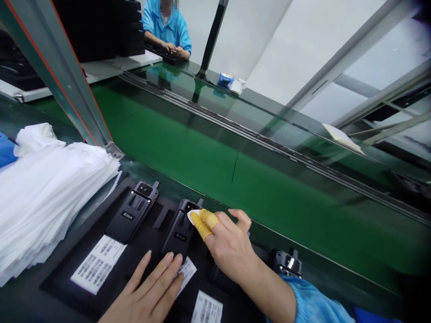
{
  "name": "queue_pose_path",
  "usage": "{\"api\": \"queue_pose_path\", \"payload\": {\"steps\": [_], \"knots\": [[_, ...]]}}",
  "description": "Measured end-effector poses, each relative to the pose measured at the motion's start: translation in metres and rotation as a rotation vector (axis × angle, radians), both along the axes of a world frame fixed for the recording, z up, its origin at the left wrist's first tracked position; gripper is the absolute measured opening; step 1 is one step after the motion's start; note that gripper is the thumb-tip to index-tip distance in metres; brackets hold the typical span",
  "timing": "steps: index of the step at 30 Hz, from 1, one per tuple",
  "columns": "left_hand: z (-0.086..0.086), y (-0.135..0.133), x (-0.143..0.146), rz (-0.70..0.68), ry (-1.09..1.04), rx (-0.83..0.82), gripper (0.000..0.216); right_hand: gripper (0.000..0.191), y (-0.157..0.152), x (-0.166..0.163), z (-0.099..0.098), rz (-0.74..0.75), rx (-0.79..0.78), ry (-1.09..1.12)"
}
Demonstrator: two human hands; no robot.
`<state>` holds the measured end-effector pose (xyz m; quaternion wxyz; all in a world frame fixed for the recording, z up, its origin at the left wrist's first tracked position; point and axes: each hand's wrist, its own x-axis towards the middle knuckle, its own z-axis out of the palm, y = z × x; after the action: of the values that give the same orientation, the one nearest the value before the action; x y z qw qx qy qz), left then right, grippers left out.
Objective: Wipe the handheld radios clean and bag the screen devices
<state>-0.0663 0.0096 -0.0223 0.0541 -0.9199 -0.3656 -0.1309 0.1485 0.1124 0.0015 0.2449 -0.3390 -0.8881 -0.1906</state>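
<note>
A black handheld radio phone marked Riton (178, 237) lies back side up in a dark tray (60, 280). My right hand (232, 244), with yellow finger cots on two fingers, presses a small white wipe (192, 217) against its camera end. My left hand (156, 287) lies flat with fingers stretched, its fingertips at the lower end of the same device. Partly under those fingers is a white barcode label sheet (189, 269). To the left lies a second Riton device (129, 215), with another label sheet (98, 264) below it.
A thick stack of white sheets or bags (50, 193) stands at left, beside a slanted metal post (77, 85). Behind the tray runs a green conveyor belt (175, 148). Across it sits a co-worker in blue (168, 33). Another device (288, 264) shows beyond my right forearm.
</note>
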Motion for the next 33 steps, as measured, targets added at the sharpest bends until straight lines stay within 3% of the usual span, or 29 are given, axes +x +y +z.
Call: {"api": "queue_pose_path", "payload": {"steps": [6, 13, 19, 25, 33], "knots": [[0.008, -0.005, 0.002, 0.011, 0.066, -0.219, 0.057, 0.032, 0.009, 0.006, 0.003, -0.180, 0.042, -0.030], [0.006, -0.004, 0.000, 0.001, 0.059, -0.290, 0.057, 0.030, 0.008, -0.008, 0.005, -0.031, 0.031, -0.063], [0.014, -0.003, 0.003, 0.028, 0.047, -0.422, 0.061, 0.029, -0.002, 0.006, 0.009, -0.217, 0.022, -0.038], [0.011, -0.007, 0.007, 0.054, 0.030, -0.422, 0.059, 0.026, -0.047, -0.014, 0.001, -0.045, -0.083, 0.001], [0.006, -0.012, 0.007, 0.057, -0.035, -0.344, 0.053, 0.021, -0.047, -0.038, -0.009, -0.010, -0.055, -0.067]]}}
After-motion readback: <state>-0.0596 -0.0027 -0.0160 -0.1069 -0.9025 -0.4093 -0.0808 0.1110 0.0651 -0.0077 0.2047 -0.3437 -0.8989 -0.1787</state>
